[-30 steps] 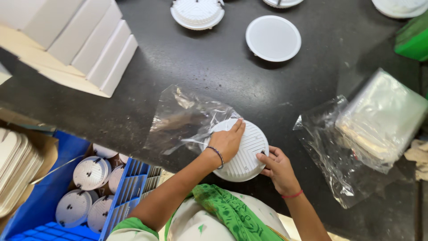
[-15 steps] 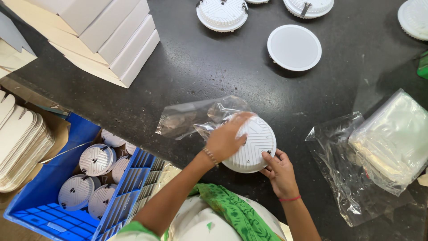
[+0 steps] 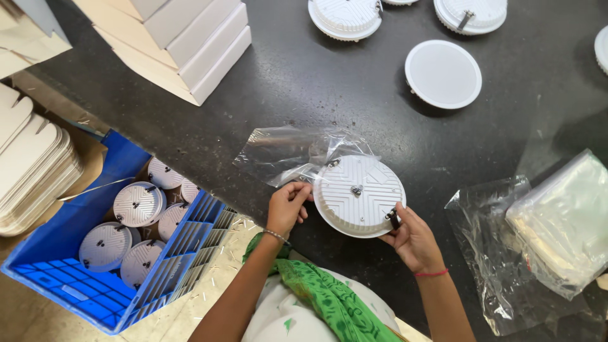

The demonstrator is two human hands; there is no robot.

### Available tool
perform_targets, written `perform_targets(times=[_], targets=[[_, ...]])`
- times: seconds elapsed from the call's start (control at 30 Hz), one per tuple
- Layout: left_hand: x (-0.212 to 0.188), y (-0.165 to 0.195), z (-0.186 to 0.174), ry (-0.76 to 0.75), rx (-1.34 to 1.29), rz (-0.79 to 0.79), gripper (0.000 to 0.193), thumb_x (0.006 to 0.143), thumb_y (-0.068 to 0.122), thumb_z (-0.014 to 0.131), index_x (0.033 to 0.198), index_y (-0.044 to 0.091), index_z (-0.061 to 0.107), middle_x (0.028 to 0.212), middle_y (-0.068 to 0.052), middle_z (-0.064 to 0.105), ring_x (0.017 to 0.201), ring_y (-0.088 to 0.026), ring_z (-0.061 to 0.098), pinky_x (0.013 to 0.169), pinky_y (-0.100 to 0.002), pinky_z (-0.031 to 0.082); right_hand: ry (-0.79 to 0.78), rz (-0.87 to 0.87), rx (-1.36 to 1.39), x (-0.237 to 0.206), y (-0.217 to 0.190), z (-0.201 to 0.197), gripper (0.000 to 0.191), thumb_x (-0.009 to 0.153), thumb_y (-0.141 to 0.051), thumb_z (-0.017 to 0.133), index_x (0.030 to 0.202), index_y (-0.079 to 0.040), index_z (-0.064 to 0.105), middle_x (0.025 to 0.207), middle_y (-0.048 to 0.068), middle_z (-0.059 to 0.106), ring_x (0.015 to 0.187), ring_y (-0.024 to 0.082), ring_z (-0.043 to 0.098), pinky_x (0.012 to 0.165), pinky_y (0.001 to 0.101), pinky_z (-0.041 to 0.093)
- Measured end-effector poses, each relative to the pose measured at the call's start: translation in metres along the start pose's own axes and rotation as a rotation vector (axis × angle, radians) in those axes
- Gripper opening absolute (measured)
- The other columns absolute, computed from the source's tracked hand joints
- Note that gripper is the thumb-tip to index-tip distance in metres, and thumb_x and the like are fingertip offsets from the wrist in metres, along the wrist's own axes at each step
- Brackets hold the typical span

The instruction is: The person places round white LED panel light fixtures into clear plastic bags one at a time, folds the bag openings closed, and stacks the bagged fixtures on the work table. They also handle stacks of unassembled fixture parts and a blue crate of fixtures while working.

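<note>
The round white lamp [image 3: 359,196] sat between both hands: right hand [image 3: 413,237] had a closed grip on its edge, left hand [image 3: 287,206] pinched the clear bag [image 3: 285,152] at its mouth

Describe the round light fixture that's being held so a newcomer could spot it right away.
On the black table, look at the near edge, between the left hand and right hand. The round white fixture lies there ribbed back up, the only one half inside a clear plastic bag.
</note>
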State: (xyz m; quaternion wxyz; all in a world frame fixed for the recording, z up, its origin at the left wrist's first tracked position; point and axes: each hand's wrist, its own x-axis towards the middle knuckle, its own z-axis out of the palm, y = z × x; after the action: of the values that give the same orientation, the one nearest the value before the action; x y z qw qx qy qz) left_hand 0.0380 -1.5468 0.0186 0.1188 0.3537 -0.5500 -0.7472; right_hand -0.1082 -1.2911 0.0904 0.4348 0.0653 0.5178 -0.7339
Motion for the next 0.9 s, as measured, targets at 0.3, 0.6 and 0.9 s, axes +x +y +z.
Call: perform_targets(times=[0.3, 0.6, 0.9], targets=[[-0.014, 0.021, 0.0, 0.083, -0.106, -0.058, 0.03, 0.097, 0.033, 0.061, 0.11, 0.007, 0.068, 0.089, -0.003, 0.075, 0.047, -0.007, 0.059, 0.042, -0.022, 0.045, -0.004, -0.016, 0.053, 0.02, -0.001, -0.012, 0.037, 0.104, -0.026, 0.054, 0.127, 0.002, 0.06, 0.117, 0.014, 0.071, 0.1, 0.023, 0.071, 0.087, 0.0432, 0.06], [0.007, 0.032, 0.008, 0.091, 0.146, 0.12, 0.026, 0.097, 0.027, 0.066, 0.1, 0.002, 0.072, 0.082, -0.009, 0.073, 0.049, -0.006, 0.056, 0.043, -0.022, 0.043, 0.048, 0.012, 0.124, 0.026, -0.004, -0.016, 0.039, 0.103, -0.027, 0.055, 0.13, 0.002, 0.058, 0.118, 0.013, 0.071, 0.103, 0.022, 0.07, 0.089, 0.0414, 0.06], [0.01, 0.044, 0.014, 0.167, 0.156, 0.224, 0.026, 0.096, 0.03, 0.069, 0.091, 0.004, 0.069, 0.074, 0.0, 0.07, 0.048, -0.004, 0.055, 0.044, -0.021, 0.043, 0.002, 0.013, 0.085, 0.032, -0.001, -0.014, 0.041, 0.102, -0.026, 0.055, 0.133, 0.001, 0.057, 0.119, 0.014, 0.07, 0.102, 0.023, 0.07, 0.088, 0.043, 0.059]])
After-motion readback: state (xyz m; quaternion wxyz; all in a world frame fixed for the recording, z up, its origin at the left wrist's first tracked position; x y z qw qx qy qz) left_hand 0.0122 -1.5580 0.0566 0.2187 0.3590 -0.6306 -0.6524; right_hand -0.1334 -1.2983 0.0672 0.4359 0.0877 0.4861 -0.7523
